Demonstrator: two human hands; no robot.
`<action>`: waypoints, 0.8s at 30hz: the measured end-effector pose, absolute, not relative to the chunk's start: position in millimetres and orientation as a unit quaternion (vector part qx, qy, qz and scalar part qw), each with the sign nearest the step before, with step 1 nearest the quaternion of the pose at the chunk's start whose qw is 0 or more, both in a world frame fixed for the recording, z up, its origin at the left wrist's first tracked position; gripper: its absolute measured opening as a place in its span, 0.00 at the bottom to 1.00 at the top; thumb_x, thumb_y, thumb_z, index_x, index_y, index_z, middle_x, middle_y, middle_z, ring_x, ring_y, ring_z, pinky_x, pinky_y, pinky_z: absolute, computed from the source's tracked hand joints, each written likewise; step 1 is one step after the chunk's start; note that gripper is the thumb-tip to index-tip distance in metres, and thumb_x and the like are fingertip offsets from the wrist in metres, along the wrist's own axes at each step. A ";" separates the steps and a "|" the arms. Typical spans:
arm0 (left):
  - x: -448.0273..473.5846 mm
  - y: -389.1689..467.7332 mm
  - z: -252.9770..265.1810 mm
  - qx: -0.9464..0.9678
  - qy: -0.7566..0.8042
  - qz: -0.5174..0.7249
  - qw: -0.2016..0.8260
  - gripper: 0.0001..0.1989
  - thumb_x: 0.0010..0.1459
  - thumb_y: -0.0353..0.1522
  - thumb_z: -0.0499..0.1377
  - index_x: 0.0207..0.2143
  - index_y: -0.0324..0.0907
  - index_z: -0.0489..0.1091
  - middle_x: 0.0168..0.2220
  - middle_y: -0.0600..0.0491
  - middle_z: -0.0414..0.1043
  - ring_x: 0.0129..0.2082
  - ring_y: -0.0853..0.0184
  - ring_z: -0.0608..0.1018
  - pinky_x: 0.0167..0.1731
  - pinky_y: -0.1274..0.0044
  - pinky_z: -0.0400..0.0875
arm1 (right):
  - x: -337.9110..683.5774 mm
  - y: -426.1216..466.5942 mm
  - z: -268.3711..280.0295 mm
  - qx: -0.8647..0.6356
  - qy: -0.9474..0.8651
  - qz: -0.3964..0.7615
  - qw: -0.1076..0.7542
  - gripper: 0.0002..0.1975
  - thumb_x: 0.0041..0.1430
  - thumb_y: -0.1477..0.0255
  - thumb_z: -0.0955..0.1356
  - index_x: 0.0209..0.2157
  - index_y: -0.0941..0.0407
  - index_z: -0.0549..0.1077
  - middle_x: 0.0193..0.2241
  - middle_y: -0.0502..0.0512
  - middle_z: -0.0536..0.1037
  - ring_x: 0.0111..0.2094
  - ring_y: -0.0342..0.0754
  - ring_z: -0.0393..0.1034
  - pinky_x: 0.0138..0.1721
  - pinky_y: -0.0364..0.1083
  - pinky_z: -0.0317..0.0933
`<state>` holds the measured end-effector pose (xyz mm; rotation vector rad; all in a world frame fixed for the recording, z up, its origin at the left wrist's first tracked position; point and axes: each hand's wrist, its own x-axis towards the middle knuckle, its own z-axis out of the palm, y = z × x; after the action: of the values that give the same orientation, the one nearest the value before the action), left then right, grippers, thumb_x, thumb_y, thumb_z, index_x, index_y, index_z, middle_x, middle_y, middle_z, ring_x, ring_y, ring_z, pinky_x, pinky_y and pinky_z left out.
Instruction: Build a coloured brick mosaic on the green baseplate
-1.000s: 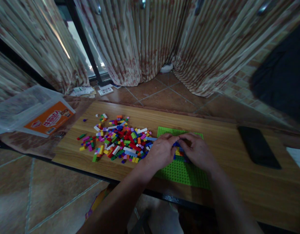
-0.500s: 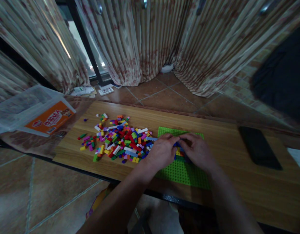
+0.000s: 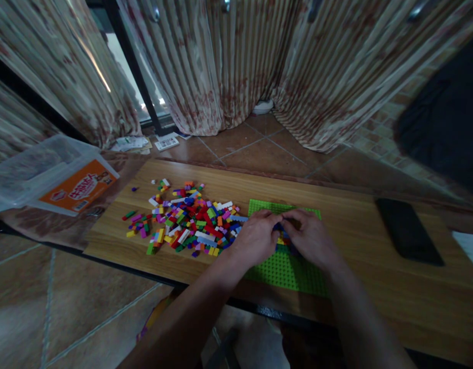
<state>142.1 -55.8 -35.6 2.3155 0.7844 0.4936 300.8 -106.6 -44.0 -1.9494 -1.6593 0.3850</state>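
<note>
Left hand [image 3: 259,233]: bent over the assembled bricks, fingertips drawn in; a firm pinch could not be confirmed.
Right hand [image 3: 309,233]: facing the left, fingertips almost meeting it; grip likewise hidden.
Assembled bricks [image 3: 281,242]: yellow and blue among them, between the hands on the baseplate, largely covered.
Change: none of note over the past second; both hands kept their place. Judged to mean close fingertip work at one spot, without fetching.
Green studded baseplate [image 3: 286,277]: close to the tabletop's near edge.
Loose brick pile [image 3: 200,220]: mixed colours, left of the baseplate's left edge.
Black flat device [image 3: 409,230]: right of the baseplate, toward the tabletop [image 3: 359,220]'s far edge.
Clear plastic box [image 3: 59,169]: orange-labelled, beyond the tabletop's left edge.
</note>
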 end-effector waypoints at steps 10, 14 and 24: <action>144.2 -58.6 -39.3 0.877 0.306 0.201 0.311 0.16 0.58 0.25 0.53 0.47 0.39 0.71 0.43 0.48 0.72 0.47 0.61 0.73 0.52 0.67 0.69 | 303.8 -105.7 -48.0 -0.719 -0.619 0.151 0.279 0.09 0.58 0.70 0.64 0.34 0.54 0.77 0.35 0.56 0.79 0.39 0.52 0.71 0.45 0.53 0.63; 142.8 -58.0 -41.8 0.862 0.316 0.217 0.332 0.17 0.57 0.24 0.54 0.49 0.40 0.70 0.45 0.48 0.72 0.48 0.62 0.73 0.53 0.68 0.69 | 305.1 -106.2 -46.1 -0.718 -0.608 0.171 0.292 0.10 0.59 0.67 0.65 0.34 0.54 0.78 0.35 0.56 0.79 0.39 0.52 0.72 0.44 0.53 0.64; 141.7 -59.1 -37.2 0.859 0.350 0.198 0.316 0.21 0.58 0.25 0.54 0.55 0.37 0.64 0.51 0.43 0.71 0.52 0.60 0.73 0.56 0.67 0.68 | 312.6 -110.5 -45.1 -0.761 -0.535 0.151 0.335 0.14 0.60 0.65 0.63 0.37 0.55 0.78 0.38 0.57 0.81 0.40 0.53 0.74 0.44 0.52 0.65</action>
<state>141.7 -59.1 -37.2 2.2635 0.9211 0.5209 312.6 -110.5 -45.1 -1.9862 -1.3947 0.3931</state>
